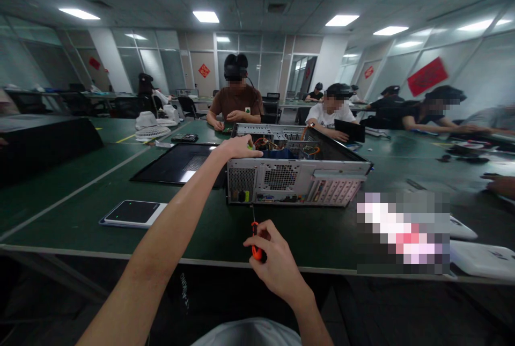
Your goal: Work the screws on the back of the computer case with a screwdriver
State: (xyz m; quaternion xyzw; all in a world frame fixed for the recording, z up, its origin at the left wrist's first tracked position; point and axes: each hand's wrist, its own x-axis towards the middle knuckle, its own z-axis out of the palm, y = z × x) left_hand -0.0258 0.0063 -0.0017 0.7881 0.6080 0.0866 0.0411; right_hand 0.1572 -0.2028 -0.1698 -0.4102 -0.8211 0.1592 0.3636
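Note:
A computer case (273, 182) lies on its side on the green table, its open side up and its rear panel facing me. My left hand (241, 147) grips the case's upper left rim, with the fingers partly hidden over the edge. My right hand (273, 252) is closed around a screwdriver (256, 252) with an orange and black handle. The screwdriver's shaft points away from me, its tip at the bottom edge of the rear panel, left of centre. Wires show inside the case.
A black side panel (177, 163) lies left of the case, with a power bank (132, 212) nearer me. White fans (152, 130) stand farther back. A white device (483, 260) lies at the right edge. Across the table, a person (237, 102) handles a circuit board.

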